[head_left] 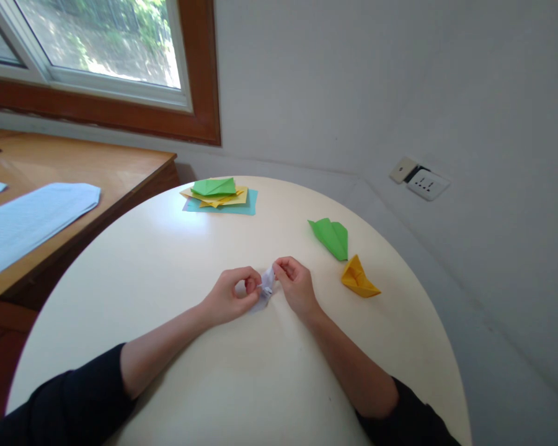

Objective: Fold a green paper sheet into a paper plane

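Note:
Between my two hands, over the middle of the round white table (pixel 260 384), is a small piece of folded white paper (pixel 266 286). My left hand (pixel 235 294) pinches its left side between thumb and fingers. At the paper's upper right, my right hand (pixel 295 284) has thumb and fingertips closed on an edge. Its exact folded shape is too small and partly hidden to make out. To the right of my right hand lie a folded yellow paper boat (pixel 360 279) and a folded green paper piece (pixel 331 237).
At the table's far edge sits a stack of coloured papers (pixel 221 193), green on top, yellow and blue beneath. A wooden desk (pixel 134 164) with printed sheets (pixel 41 220) stands at the left. A wall with a socket (pixel 428 184) rises on the right.

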`<state>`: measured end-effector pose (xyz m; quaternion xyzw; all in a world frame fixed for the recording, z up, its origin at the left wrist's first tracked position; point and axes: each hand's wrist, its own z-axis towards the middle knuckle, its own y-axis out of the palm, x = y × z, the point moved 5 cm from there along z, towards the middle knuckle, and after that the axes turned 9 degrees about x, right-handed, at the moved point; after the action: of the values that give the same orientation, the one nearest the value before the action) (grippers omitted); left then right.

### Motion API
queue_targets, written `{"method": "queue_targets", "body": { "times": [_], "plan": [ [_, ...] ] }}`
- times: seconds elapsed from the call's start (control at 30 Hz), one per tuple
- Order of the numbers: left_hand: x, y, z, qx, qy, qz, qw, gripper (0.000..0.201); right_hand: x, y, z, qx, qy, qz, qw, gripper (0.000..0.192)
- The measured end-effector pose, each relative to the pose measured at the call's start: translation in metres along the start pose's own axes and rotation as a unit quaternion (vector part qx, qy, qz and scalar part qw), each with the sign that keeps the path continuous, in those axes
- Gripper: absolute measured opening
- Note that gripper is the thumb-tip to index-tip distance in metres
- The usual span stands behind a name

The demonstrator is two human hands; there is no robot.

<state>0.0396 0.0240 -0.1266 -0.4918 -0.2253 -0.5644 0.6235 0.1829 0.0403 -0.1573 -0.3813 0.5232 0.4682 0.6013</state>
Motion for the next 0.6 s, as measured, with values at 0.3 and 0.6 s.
{"method": "queue_targets", "body": {
  "times": [0.3,0.6],
  "plan": [
    [-0.003,0.000,0.000,0.015,-0.003,0.010,1.000,0.008,-0.009,0.001,-0.003,-0.011,0.001,-0.002,1.000,0.018],
    [-0.008,-0.012,0.007,0.126,-0.019,0.019,0.992,0.006,-0.006,0.003,-0.005,-0.038,-0.005,0.004,0.999,0.013]
  ]
}}
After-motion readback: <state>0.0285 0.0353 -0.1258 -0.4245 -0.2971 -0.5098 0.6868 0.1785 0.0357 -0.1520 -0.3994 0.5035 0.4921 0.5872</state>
